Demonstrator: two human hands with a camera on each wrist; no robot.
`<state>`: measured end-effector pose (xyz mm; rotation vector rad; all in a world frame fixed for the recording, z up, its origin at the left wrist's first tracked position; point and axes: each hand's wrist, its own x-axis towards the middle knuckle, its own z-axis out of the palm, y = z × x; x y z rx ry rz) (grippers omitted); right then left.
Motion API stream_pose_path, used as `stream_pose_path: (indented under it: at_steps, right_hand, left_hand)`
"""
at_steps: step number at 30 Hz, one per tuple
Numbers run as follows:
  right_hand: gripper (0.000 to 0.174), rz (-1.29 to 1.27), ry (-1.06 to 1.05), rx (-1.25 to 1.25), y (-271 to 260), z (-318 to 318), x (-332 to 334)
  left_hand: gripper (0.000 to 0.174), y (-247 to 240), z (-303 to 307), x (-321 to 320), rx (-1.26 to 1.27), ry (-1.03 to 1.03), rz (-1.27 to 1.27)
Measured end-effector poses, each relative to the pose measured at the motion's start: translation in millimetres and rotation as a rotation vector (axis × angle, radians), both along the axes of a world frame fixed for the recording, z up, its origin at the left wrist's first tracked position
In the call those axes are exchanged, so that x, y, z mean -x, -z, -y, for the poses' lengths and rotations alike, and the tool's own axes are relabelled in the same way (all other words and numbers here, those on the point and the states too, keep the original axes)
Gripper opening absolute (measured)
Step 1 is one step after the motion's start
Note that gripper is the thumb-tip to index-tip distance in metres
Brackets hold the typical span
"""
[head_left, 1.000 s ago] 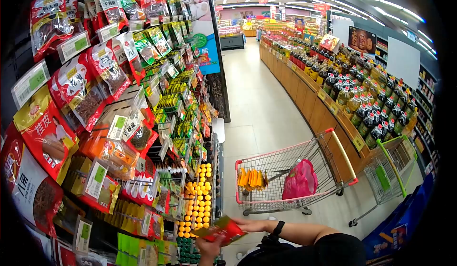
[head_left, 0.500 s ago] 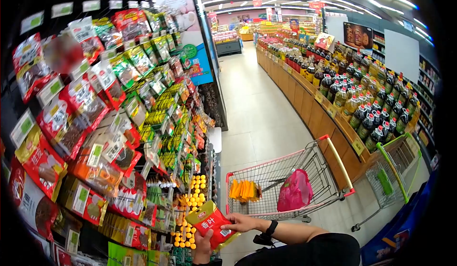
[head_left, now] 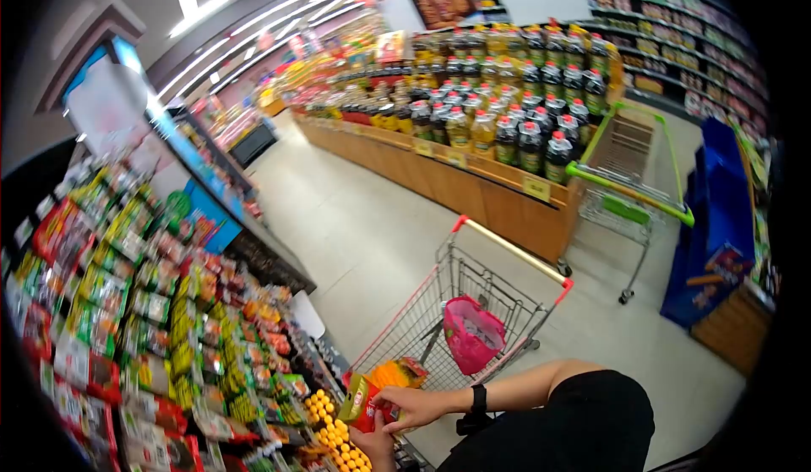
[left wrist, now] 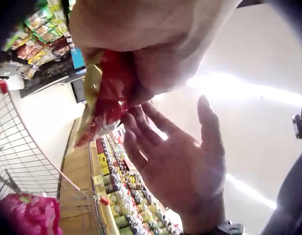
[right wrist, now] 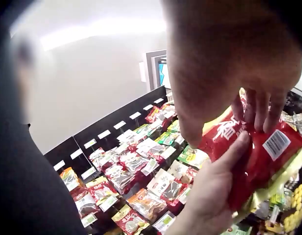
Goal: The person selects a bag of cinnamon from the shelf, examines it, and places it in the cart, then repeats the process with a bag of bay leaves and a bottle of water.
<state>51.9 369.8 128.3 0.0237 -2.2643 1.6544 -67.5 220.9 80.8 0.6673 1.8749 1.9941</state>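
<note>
A red and gold spice packet (head_left: 359, 396) is between both hands at the bottom of the head view, beside the cart's near end. My left hand (head_left: 376, 445) grips it, with the thumb pressed on its red face in the right wrist view. The right hand (head_left: 414, 406) lays its fingers over that packet (right wrist: 251, 161), close to a white barcode label. In the left wrist view, the right palm (left wrist: 185, 166) shows spread out, its thumb standing away from the packet. A dark band circles the right wrist.
A shopping cart (head_left: 408, 320) in front holds a pink bag (head_left: 471, 334) and orange-yellow packets (head_left: 395, 374). Racks of hanging packets (head_left: 152, 303) line the left. Across the aisle stands a wooden display of oil bottles (head_left: 456, 185), with a green-handled cart (head_left: 625, 189) at right.
The head view has swung right and tilted, bringing the cart and oil display towards the centre. Both hands have shifted the packet nearer the cart's end, turning it more edge-on.
</note>
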Motion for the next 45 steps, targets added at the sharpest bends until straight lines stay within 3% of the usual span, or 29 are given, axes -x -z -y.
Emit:
stream_pose_path:
  at_steps: [3,5,8,9,11,12,15,18,23,25,27,29,30,33,34,35,37,39,40,41,43,45]
  right_hand:
    - [0.073,-0.264,0.230,-0.146,20,-25,-14]
    - [0.075,-0.311,0.332,-0.117,26,-48,-28]
    - [0.068,-0.106,0.316,0.022,1,-82,-72]
    - [0.055,0.006,0.349,0.008,12,-92,-78]
    - [0.045,0.072,0.384,0.096,6,-107,-101]
    - [0.041,0.054,0.389,0.077,23,-113,-104]
    - [0.041,-0.067,0.369,0.198,4,-113,-129]
    - [0.045,-0.080,0.381,0.269,7,-107,-130]
    - [0.053,0.150,0.676,0.178,13,-82,-120]
    - [0.047,0.100,0.910,0.133,17,-69,-114]
    - [0.041,-0.048,1.096,-0.034,36,-67,-106]
    - [0.036,0.023,1.004,0.095,18,-58,-105]
    - [0.047,0.166,0.795,0.244,7,-55,-106]
    - [0.065,0.015,0.434,0.292,-6,-25,-75]
    - [0.082,0.097,0.347,0.209,-10,-12,-63]
    - [0.082,0.078,0.328,0.157,-10,4,-48]
    - [0.077,-0.009,0.311,-0.055,0,22,-20]
    - [0.066,0.090,0.474,0.159,-6,40,0]
    - [0.051,0.206,0.532,0.226,-6,43,3]
    - [0.037,0.079,0.632,0.211,18,45,14]
    - [0.030,0.067,0.664,0.390,30,47,21]
    - [0.027,0.136,0.636,0.518,12,53,23]
  left_hand:
    - [0.068,-41,-54,-17,-0.077,0.335,-0.206]
    - [0.088,-41,-69,-19,0.045,0.610,-0.196]
    - [0.088,-71,-105,-54,0.175,0.768,-0.357]
    - [0.082,-60,-114,-51,0.197,0.800,-0.463]
    - [0.075,-62,-131,-52,0.326,0.853,-0.402]
    - [0.069,-43,-138,-45,0.181,0.809,-0.466]
    - [0.063,-44,-147,-46,0.242,0.640,-0.305]
    - [0.054,-45,-151,-45,0.092,0.808,-0.054]
    - [0.034,-40,-135,-31,0.153,0.923,0.034]
    - [0.027,-50,-125,-33,0.097,0.738,-0.234]
    - [0.028,-26,-113,-8,0.100,0.639,-0.206]
    - [0.029,-29,-97,1,0.039,0.536,-0.137]
    - [0.029,-26,-87,10,0.027,0.537,-0.153]
    - [0.032,-37,-62,18,0.006,0.545,-0.238]
    - [0.040,-31,-48,28,0.113,0.621,-0.136]
    - [0.050,-24,-38,34,0.120,0.648,-0.335]
    - [0.061,-36,-21,29,0.133,0.701,-0.418]
    - [0.072,-47,-8,32,0.078,0.678,-0.690]
    - [0.083,-45,1,33,0.149,0.732,-0.485]
    - [0.078,-37,8,38,0.150,0.703,-0.531]
    - [0.068,-40,19,49,0.151,0.597,-0.709]
    - [0.064,-22,28,62,0.162,0.409,-0.561]
